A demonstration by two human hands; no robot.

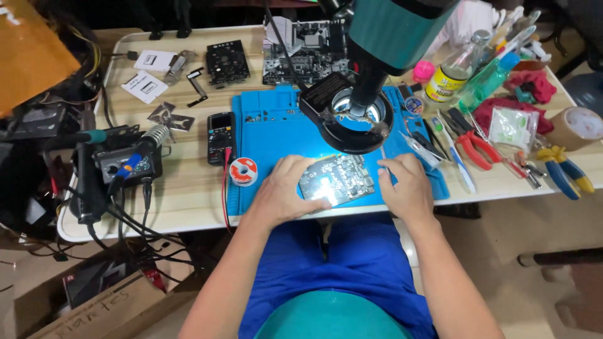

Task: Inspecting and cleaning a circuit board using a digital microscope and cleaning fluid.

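Observation:
A small circuit board lies brightly lit on the blue work mat, under the ring light of a microscope. My left hand rests on the board's left edge and holds it down. My right hand sits at the board's right side, fingers closed around a thin metal tool whose tip points up and away from the board. A solder spool lies just left of my left hand.
A multimeter and a soldering station with cables stand to the left. Pliers, cutters, bottles, a tape roll and rags crowd the right. Two larger boards lie at the back.

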